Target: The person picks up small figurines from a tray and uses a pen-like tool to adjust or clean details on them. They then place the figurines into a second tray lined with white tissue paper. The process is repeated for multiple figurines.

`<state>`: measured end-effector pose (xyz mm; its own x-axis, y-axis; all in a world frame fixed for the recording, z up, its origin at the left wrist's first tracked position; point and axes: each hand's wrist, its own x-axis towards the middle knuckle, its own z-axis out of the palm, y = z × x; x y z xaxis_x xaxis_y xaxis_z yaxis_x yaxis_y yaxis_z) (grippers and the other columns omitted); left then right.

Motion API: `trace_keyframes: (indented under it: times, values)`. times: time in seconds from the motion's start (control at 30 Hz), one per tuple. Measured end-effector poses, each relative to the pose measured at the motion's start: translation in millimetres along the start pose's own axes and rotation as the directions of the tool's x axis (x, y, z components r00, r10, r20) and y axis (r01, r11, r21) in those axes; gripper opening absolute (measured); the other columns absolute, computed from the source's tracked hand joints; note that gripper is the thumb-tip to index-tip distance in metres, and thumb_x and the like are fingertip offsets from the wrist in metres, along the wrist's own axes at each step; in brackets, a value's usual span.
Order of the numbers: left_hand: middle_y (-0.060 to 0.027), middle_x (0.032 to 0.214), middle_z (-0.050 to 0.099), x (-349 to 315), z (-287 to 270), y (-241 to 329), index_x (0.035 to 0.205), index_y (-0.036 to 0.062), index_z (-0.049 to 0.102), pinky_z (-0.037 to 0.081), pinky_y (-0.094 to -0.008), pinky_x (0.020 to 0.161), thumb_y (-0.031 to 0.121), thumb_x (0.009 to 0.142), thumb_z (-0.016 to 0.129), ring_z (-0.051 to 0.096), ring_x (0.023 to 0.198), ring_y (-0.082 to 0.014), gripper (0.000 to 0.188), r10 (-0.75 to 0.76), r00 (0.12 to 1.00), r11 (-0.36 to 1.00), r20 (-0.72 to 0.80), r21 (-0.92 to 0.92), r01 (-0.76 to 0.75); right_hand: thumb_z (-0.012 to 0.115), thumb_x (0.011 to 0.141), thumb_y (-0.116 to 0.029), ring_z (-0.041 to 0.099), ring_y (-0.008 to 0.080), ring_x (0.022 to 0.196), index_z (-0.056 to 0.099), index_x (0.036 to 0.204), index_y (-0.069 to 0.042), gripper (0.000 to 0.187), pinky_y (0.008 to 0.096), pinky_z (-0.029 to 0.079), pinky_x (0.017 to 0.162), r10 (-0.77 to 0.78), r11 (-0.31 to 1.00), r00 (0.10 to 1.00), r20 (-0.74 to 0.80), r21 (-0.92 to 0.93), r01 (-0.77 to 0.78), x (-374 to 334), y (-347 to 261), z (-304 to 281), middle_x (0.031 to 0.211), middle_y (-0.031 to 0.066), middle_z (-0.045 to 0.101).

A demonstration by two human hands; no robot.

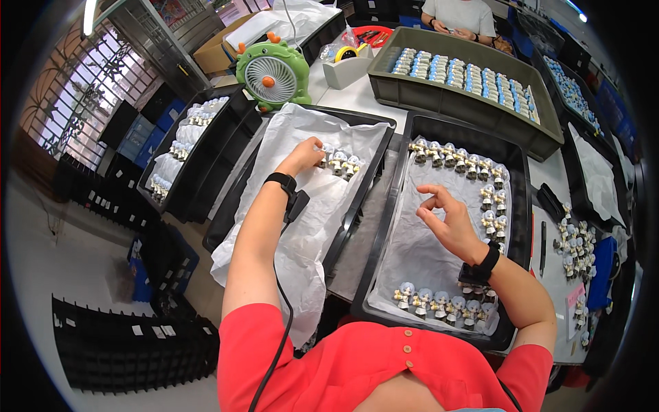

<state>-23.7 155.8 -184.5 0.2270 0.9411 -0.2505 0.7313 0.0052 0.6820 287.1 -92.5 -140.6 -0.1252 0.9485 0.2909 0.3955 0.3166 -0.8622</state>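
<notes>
My left hand (301, 157) is over the left tray (335, 242), which is lined with white paper. Its fingers are closed at the end of a short row of small figurines (340, 162) with pale blue hair, and they seem to pinch the figurine at the row's left end, partly hidden by the fingertips. Above the middle of the right black tray (384, 250), my right hand (446, 221) is held with thumb and forefinger apart and nothing between them. Similar figurines line that tray's far side, right side and near edge (439, 305), on white paper (425, 233).
A green fan (274, 74) stands beyond the left tray. Behind the right tray is a large olive bin (453, 96) full of blue-and-white pieces. Loose figurines (576, 247) lie on the right table. Another tray (226, 147) stands at left. A person (461, 17) sits across.
</notes>
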Motion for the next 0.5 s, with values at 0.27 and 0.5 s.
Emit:
trace_keyframes:
  times: [0.27, 0.5]
  values:
    - [-0.0156, 0.094, 0.066, -8.8, 1.6, 20.1, 0.106, 0.0079, 0.058, 0.048, -0.0341, 0.079, 0.020, 0.067, 0.068, 0.063, 0.090, -0.0286, 0.042, -0.075, 0.990, 0.933, -0.121, 0.341, 0.113, 0.061, 0.082, -0.009, 0.061, 0.0152, 0.072, 0.059, 0.105, -0.005, 0.024, 0.0273, 0.045, 0.065, -0.016, 1.000, 1.000, 0.024, -0.013, 0.016, -0.8, 2.5, 1.0, 0.078, 0.0064, 0.065]
    - [-0.0130, 0.098, 0.066, 0.6, 8.0, 7.3, 0.106, 0.0109, 0.059, 0.047, -0.0366, 0.081, 0.022, 0.066, 0.066, 0.061, 0.096, -0.0308, 0.043, 0.012, 0.992, 0.962, -0.125, 0.273, 0.022, 0.061, 0.082, -0.010, 0.062, 0.0190, 0.074, 0.061, 0.100, -0.005, 0.019, 0.0293, 0.046, 0.066, 0.009, 0.999, 0.998, 0.064, -0.038, -0.007, -0.2, -5.8, 0.1, 0.079, 0.0081, 0.065]
